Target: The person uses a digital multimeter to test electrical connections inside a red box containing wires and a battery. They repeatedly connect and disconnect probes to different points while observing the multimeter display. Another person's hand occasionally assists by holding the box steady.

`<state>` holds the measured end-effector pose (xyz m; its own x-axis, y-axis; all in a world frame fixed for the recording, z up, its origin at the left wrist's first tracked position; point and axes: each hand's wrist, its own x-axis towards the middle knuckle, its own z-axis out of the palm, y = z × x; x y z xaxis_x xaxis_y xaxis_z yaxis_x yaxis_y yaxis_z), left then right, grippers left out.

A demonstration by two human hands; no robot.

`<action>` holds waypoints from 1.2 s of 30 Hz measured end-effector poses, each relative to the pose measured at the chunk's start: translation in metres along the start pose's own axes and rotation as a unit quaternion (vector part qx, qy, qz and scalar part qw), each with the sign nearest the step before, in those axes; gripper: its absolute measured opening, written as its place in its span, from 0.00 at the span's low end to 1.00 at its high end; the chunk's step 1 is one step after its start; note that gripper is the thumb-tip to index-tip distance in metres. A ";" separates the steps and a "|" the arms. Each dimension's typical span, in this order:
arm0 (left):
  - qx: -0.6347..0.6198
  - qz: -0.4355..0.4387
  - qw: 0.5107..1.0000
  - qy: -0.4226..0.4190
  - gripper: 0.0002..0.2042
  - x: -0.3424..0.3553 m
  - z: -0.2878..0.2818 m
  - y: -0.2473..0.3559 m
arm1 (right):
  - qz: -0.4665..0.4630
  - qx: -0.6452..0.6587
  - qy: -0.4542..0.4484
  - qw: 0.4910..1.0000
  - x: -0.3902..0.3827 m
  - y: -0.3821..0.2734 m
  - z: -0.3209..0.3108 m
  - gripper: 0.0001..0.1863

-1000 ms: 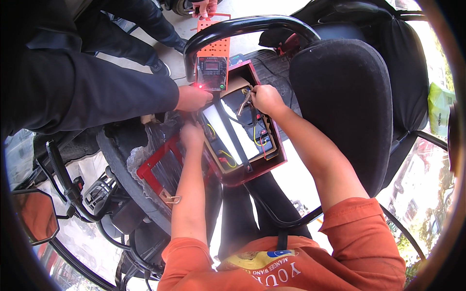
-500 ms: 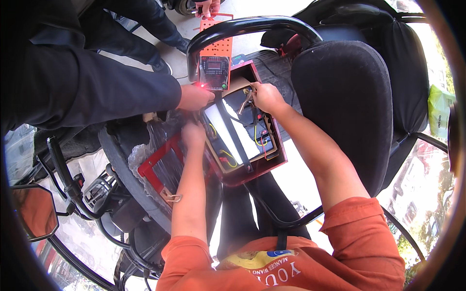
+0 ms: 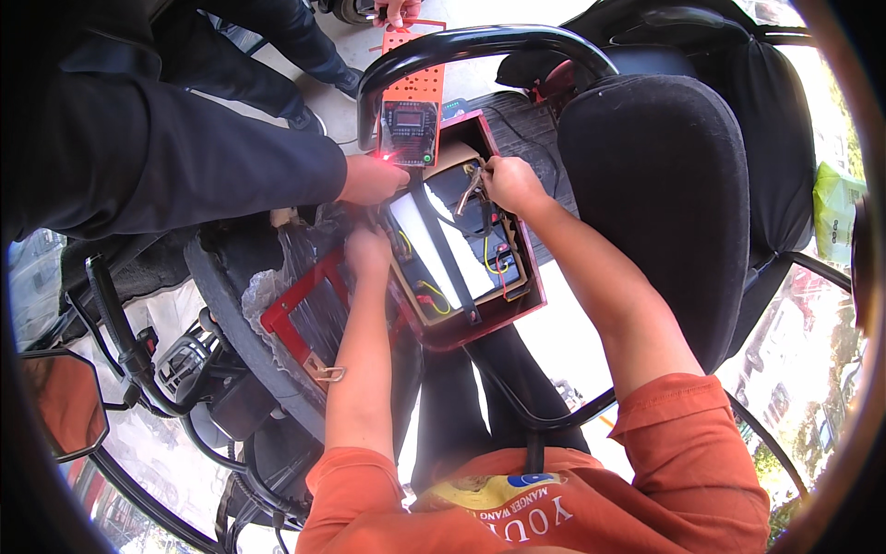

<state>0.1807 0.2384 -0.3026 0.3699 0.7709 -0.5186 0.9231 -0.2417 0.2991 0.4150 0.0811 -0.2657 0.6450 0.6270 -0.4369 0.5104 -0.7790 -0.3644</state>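
A dark red open box (image 3: 528,297) stands in front of me, holding black batteries (image 3: 472,222), white padding (image 3: 417,242) and yellow wires. A black strap (image 3: 444,235) runs across them. My right hand (image 3: 513,186) is closed at the box's far right rim, its fingertips pinched at the end of a copper-coloured clamp (image 3: 469,196). My left hand (image 3: 367,251) is at the box's left side, its fingers blurred and partly hidden. Just beyond it, a co-worker's hand (image 3: 374,179) reaches to an orange tester (image 3: 411,129) with a small screen, beside a glowing red light.
A black tubular bar (image 3: 480,42) arches over the tester. To the right stands a black padded seat (image 3: 651,212). A red frame (image 3: 293,323) with a metal latch lies left of my forearm, near handlebars (image 3: 125,309) and a mirror (image 3: 65,403). Another hand (image 3: 399,11) grips the tester's top.
My right hand's fingertips have shifted slightly along the box's rim. My left hand and the co-worker's hand stay in nearly the same places.
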 end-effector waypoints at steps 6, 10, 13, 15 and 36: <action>-0.018 -0.019 1.000 -0.011 0.16 0.001 -0.001 0.002 | -0.007 0.004 0.007 1.000 0.001 0.002 0.000 0.12; 0.000 -0.019 1.000 -0.008 0.17 0.001 0.000 0.003 | -0.006 0.005 0.008 1.000 0.001 0.001 -0.001 0.12; 0.000 -0.013 1.000 0.001 0.17 0.000 0.000 0.004 | -0.009 0.001 0.008 1.000 0.003 0.002 -0.001 0.12; 0.003 -0.013 1.000 -0.007 0.17 0.000 -0.002 0.005 | -0.009 -0.001 0.006 1.000 0.003 0.002 -0.001 0.12; 0.000 -0.024 1.000 -0.013 0.17 0.005 0.004 0.004 | -0.006 -0.001 0.009 1.000 0.002 0.003 -0.001 0.13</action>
<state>0.1863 0.2393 -0.3073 0.3271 0.7664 -0.5529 0.9400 -0.2038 0.2737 0.4184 0.0803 -0.2670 0.6484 0.6367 -0.4174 0.5200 -0.7708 -0.3680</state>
